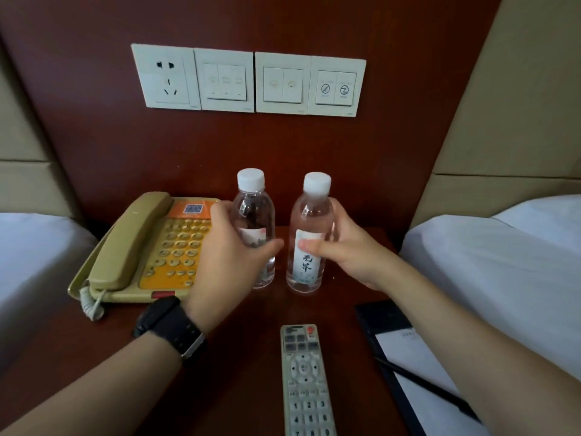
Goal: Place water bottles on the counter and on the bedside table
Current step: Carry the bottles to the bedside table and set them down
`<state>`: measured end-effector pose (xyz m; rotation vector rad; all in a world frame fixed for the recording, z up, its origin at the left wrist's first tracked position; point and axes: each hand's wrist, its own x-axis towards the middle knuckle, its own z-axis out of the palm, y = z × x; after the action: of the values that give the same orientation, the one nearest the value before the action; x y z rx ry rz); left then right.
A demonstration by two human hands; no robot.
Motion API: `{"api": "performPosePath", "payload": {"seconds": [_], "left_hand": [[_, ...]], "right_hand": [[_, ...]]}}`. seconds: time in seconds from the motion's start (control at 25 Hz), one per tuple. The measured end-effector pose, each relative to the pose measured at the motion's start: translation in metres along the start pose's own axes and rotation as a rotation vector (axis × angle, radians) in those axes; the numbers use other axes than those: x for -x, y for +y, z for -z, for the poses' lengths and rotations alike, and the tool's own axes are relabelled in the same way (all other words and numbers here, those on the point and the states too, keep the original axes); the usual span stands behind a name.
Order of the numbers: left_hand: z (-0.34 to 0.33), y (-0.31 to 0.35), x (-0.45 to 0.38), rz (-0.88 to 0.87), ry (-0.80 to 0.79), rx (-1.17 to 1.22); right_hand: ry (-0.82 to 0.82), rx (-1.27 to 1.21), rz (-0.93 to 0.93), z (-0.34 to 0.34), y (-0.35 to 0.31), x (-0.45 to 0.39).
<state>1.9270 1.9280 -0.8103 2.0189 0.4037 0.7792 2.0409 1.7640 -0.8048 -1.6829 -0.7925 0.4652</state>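
Note:
Two clear water bottles with white caps stand upright side by side on the dark wooden bedside table (239,357), near its back. My left hand (228,253) wraps around the left bottle (253,212), thumb across its label. My right hand (349,250) grips the right bottle (309,215) from its right side, thumb on the white label. Both bottle bases rest on the tabletop, a small gap between them.
A beige and orange telephone (147,250) sits left of the bottles. A white remote (305,382) lies at the front middle, a black notepad folder with pen (408,357) at the front right. White beds (503,262) flank the table. Wall switches (251,80) above.

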Motion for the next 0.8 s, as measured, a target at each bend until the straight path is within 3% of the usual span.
{"api": "performPosePath", "payload": {"seconds": [0.16,0.8], "left_hand": [[0.000,-0.021,0.011,0.050,-0.103,-0.205],[-0.043,-0.025,-0.066,0.123,-0.088,-0.222]], "right_hand": [[-0.022,0.200,0.008,-0.002,0.010,0.003],[0.097,0.310,-0.004,0.017,0.039,-0.078]]}}
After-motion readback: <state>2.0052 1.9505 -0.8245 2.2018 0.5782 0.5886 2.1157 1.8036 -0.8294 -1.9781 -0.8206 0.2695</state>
